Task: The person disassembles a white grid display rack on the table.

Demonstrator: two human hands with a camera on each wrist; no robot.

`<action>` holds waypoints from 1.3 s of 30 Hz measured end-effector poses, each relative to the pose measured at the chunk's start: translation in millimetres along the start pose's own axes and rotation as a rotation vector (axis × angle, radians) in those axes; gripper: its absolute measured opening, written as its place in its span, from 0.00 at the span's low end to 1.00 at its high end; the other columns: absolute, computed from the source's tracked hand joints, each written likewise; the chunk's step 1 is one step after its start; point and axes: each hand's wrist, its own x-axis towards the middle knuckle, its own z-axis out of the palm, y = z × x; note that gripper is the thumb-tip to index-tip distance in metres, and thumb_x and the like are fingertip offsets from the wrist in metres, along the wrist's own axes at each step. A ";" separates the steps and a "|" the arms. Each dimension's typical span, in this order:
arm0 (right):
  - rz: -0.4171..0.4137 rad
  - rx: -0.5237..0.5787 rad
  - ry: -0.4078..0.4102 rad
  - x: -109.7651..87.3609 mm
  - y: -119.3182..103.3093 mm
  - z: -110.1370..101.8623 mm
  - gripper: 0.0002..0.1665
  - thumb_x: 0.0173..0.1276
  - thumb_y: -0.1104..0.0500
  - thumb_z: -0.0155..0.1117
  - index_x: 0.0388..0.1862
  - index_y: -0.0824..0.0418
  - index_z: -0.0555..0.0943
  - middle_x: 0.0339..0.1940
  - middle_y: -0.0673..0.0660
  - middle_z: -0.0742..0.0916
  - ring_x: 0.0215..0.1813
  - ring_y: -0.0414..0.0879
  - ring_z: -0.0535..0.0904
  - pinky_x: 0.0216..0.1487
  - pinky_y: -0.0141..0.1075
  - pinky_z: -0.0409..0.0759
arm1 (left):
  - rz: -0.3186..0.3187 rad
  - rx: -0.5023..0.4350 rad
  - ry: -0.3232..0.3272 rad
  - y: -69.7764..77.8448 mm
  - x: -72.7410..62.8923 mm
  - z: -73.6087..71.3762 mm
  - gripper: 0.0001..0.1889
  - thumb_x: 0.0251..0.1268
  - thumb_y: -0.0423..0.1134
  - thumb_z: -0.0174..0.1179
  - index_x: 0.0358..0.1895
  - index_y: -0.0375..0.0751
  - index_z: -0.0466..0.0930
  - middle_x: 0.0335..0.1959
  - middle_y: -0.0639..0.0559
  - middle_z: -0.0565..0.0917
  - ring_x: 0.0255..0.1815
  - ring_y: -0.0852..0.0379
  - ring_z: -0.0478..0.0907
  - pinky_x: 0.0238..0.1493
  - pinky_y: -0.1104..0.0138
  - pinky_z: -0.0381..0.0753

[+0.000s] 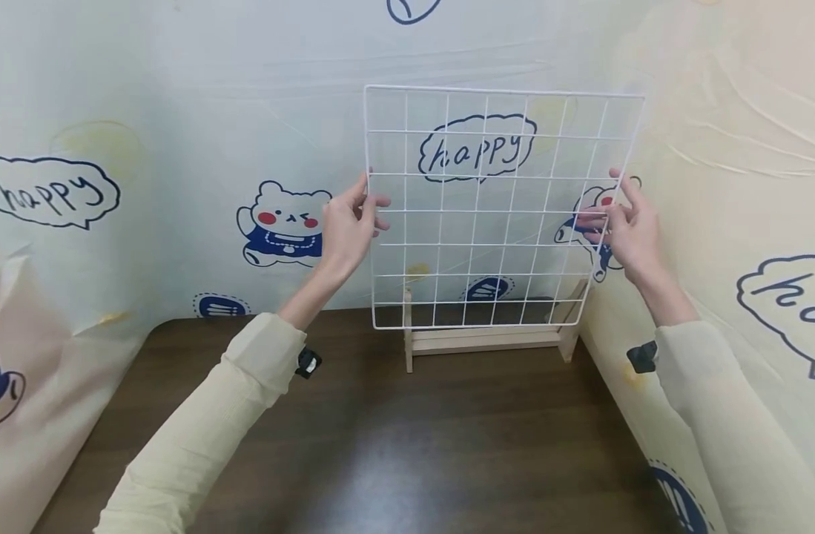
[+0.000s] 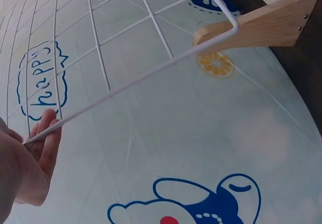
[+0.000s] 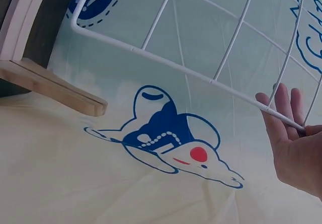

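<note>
A white wire grid panel (image 1: 477, 211) is held upright between my two hands, over the back of the table. My left hand (image 1: 350, 226) grips its left side rod at about mid-height, with fingertips wrapped behind the rod in the left wrist view. On the opposite side rod, my right hand (image 1: 634, 230) holds the panel between thumb and fingers. Below and behind the grid stands a light wooden stand (image 1: 487, 340) with a crossbar and two upright ends. In the right wrist view, the panel's lower corner hangs apart from the stand's wooden end (image 3: 60, 90).
The dark brown table (image 1: 354, 445) stretches from the stand toward me. A pale printed sheet (image 1: 180, 96) with bears and "happy" bubbles covers the wall behind and both sides. At the right, the sheet rises close beside the stand.
</note>
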 end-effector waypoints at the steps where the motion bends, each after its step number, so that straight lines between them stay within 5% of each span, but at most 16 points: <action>1: -0.005 0.013 -0.009 -0.9 2.0 0.7 0.31 0.77 0.70 0.37 0.75 0.51 0.59 0.38 0.56 0.87 0.36 0.46 0.87 0.40 0.37 0.83 | 0.004 0.004 -0.015 -0.9 -1.2 -1.8 0.23 0.74 0.32 0.49 0.70 0.38 0.64 0.39 0.45 0.87 0.24 0.50 0.84 0.25 0.72 0.82; 7: -0.026 0.057 -0.042 -6.2 11.8 5.0 0.30 0.76 0.71 0.39 0.75 0.55 0.60 0.36 0.58 0.86 0.33 0.48 0.87 0.37 0.38 0.84 | -0.013 -0.037 -0.076 -9.2 -4.0 -11.3 0.24 0.74 0.30 0.49 0.71 0.39 0.62 0.38 0.43 0.87 0.26 0.44 0.83 0.24 0.66 0.83; 15: -0.003 0.026 -0.049 -7.1 16.9 9.9 0.30 0.77 0.71 0.35 0.75 0.55 0.59 0.34 0.62 0.87 0.32 0.51 0.87 0.39 0.41 0.84 | -0.085 -0.075 -0.098 -18.5 -8.1 -18.4 0.24 0.74 0.31 0.50 0.71 0.45 0.64 0.39 0.41 0.87 0.26 0.55 0.85 0.23 0.69 0.82; 20: 0.007 0.032 -0.038 -11.5 25.3 13.7 0.30 0.76 0.72 0.35 0.74 0.56 0.60 0.31 0.59 0.87 0.28 0.50 0.86 0.35 0.42 0.85 | -0.108 -0.086 -0.112 -24.1 -11.2 -22.2 0.24 0.73 0.31 0.51 0.70 0.46 0.66 0.38 0.39 0.87 0.25 0.56 0.85 0.27 0.63 0.84; 24: 0.017 0.049 -0.007 -14.2 33.0 18.0 0.29 0.76 0.72 0.36 0.73 0.57 0.62 0.30 0.57 0.87 0.26 0.48 0.86 0.33 0.40 0.85 | -0.096 -0.070 -0.120 -28.0 -14.8 -25.9 0.23 0.73 0.31 0.51 0.70 0.44 0.66 0.37 0.39 0.87 0.23 0.59 0.84 0.26 0.63 0.84; 30: 0.008 0.067 0.012 -14.6 39.6 24.0 0.26 0.77 0.70 0.39 0.71 0.61 0.63 0.31 0.58 0.87 0.26 0.48 0.86 0.33 0.40 0.86 | -0.067 -0.051 -0.115 -34.6 -17.9 -32.4 0.24 0.73 0.31 0.51 0.70 0.44 0.66 0.37 0.41 0.87 0.26 0.50 0.85 0.24 0.67 0.83; 39: 0.098 0.077 0.000 -24.5 42.4 24.4 0.16 0.78 0.65 0.45 0.60 0.69 0.67 0.34 0.59 0.88 0.30 0.48 0.86 0.35 0.41 0.86 | -0.102 -0.044 -0.119 -40.1 -25.2 -37.7 0.24 0.73 0.32 0.53 0.70 0.44 0.66 0.37 0.39 0.86 0.27 0.51 0.85 0.31 0.65 0.85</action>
